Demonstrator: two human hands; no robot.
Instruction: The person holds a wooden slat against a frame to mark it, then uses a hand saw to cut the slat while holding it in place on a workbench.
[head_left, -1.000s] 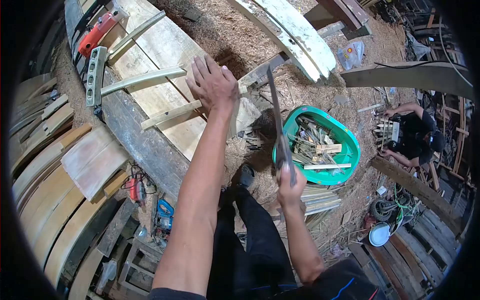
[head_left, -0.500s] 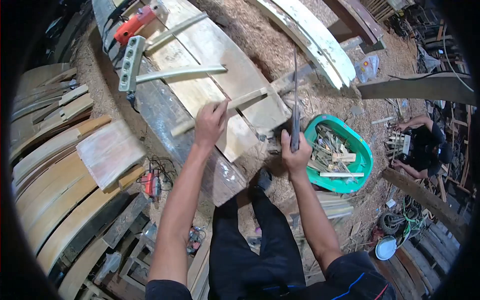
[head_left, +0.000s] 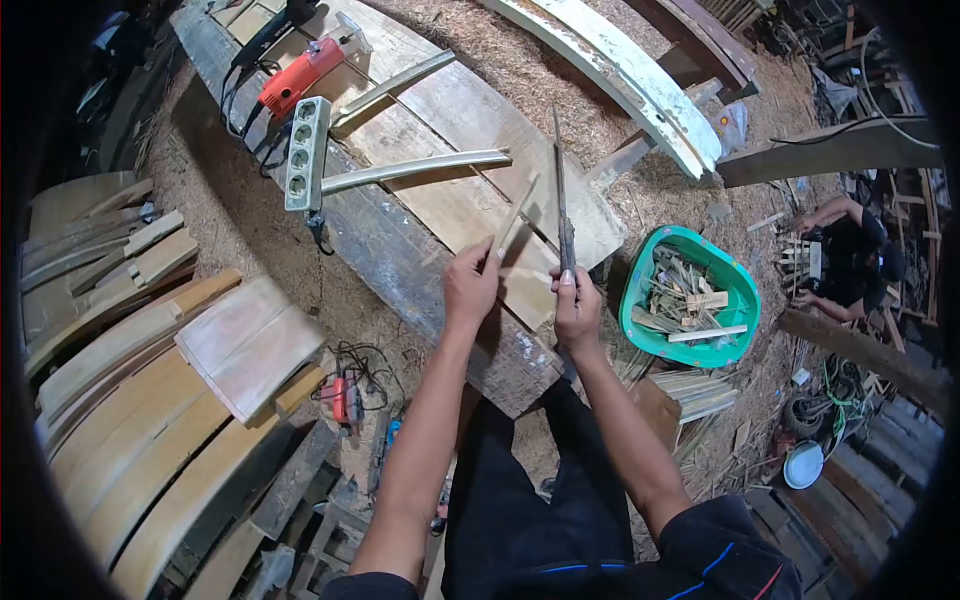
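Note:
My left hand (head_left: 472, 290) is closed on a thin wooden strip (head_left: 517, 212) that points up and away over the workbench. Right beside it, my right hand (head_left: 577, 308) grips the dark handle of a long, narrow blade (head_left: 562, 190), its tip pointing away from me. Beneath both hands lie pale boards (head_left: 440, 215) on the dark bench plank (head_left: 400, 270). A curved wooden strip (head_left: 420, 168) rests across the boards, next to a white power strip (head_left: 307, 155). Farther up the bench sits a red power tool (head_left: 302, 75).
A green basin (head_left: 745, 345) of wood scraps stands right of the bench. Curved planks (head_left: 150, 440) are stacked at the left. A white-painted curved beam (head_left: 640, 85) lies at the top. At the far right, another person (head_left: 855, 255) handles wood pieces.
My left hand has moved right, close to my right hand, and its strip now points more steeply away. The blade has tilted slightly. The whole view has shifted.

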